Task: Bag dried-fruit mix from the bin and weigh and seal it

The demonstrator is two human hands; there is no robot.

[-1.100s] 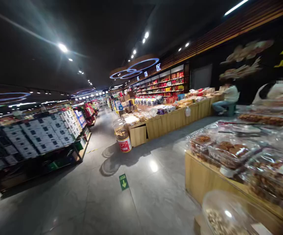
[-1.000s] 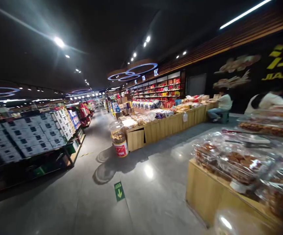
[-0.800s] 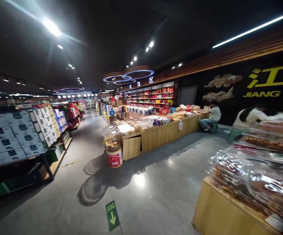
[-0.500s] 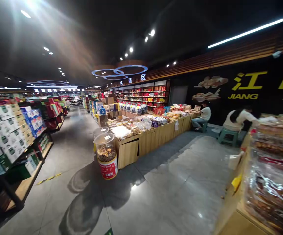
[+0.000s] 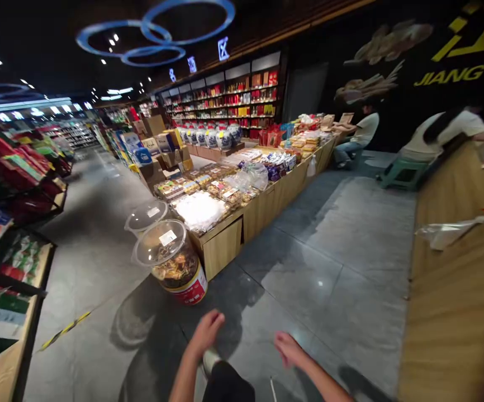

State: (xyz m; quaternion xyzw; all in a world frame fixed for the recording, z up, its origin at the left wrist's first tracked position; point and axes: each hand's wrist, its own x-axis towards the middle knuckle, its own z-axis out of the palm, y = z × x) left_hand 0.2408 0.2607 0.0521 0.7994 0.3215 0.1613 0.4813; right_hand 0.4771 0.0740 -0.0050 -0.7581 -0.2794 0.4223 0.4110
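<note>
My two bare forearms reach into the bottom of the view above the grey tiled floor (image 5: 334, 262). My left hand (image 5: 206, 333) shows its back, its fingers curled in with nothing visible in them. My right hand (image 5: 288, 349) is smeared by motion, so its fingers cannot be read. Neither hand touches anything. Below and between them show my pale shoe (image 5: 209, 360) and dark trouser leg (image 5: 227, 386). The nearest thing is a clear lidded tub of snacks with a red base (image 5: 175, 265), on the floor just ahead of my left hand.
A long wooden counter (image 5: 262, 209) of packaged snacks runs ahead. A second wooden counter (image 5: 451, 312) with a plastic bag (image 5: 449, 233) is on the right. Product shelves (image 5: 11, 234) line the left. Two people sit at the back right, one on a green stool (image 5: 401, 170).
The view has swung down and moved forward along the aisle. My hands, shoe and leg have come into view at the bottom, and the snack tub is much closer.
</note>
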